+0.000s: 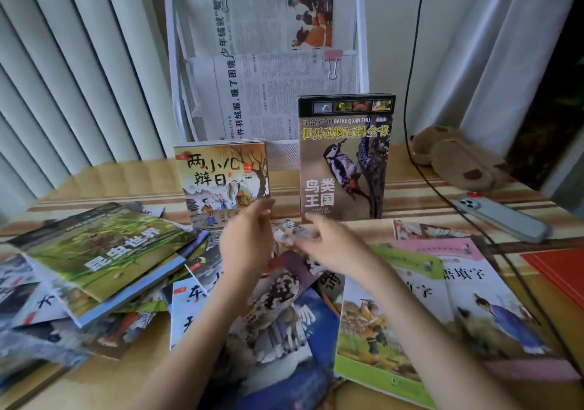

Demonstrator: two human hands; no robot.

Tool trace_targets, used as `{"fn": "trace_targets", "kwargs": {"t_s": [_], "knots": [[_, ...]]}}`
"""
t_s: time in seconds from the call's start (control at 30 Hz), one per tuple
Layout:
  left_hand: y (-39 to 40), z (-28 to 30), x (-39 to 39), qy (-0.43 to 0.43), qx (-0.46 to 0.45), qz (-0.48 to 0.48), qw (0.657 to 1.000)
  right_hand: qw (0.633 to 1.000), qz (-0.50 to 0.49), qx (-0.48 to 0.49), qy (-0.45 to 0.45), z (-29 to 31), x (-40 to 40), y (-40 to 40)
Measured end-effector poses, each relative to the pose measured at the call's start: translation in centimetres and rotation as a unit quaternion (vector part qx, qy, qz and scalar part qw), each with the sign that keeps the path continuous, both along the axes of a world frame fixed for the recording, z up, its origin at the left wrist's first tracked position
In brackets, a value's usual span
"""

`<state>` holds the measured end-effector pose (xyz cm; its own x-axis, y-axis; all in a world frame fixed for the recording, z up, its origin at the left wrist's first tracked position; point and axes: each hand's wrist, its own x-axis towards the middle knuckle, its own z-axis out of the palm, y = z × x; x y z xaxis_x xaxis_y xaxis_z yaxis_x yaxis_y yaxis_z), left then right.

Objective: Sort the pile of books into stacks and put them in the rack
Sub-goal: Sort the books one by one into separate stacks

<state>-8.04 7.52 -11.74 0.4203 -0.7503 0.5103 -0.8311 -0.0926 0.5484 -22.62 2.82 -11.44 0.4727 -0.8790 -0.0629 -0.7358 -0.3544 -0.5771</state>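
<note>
Pale vertical blinds (63,62) hang at the back left, daylight coming through them. A white curtain (493,46) falls in folds at the back right, with a dark gap (550,93) beside it. The worktop (426,194) carries a tan cloth with brown stripes. A black cable (410,77) runs down the wall.
</note>
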Motion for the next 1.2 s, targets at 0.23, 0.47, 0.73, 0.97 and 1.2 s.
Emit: {"fn": "trace_targets", "kwargs": {"t_s": [0.23,0.47,0.73,0.97,1.2], "knots": [[10.6,-1.3,5.9,0.176,0.081,0.067,0.979,0.991,-0.033,-0.01,0.127,-0.4,2.6,5.1],[12.6,-2.3,5.2,0.426,0.024,0.037,0.903,0.977,-0.027,-0.083,0.194,-0.8,3.4,10.8],[13.5,-1.5,5.6,0.612,-0.036,-0.03,0.79,0.978,-0.014,-0.103,0.178,-2.0,3.5,12.5],[13.3,0.4,4.2,0.607,-0.013,-0.062,0.792,0.992,-0.018,-0.09,-0.084,-1.4,3.6,12.1],[8.5,8.5,8.7,0.395,-0.16,-0.19,0.884,0.935,-0.052,-0.043,-0.347,4.8,6.9,5.0]]}}
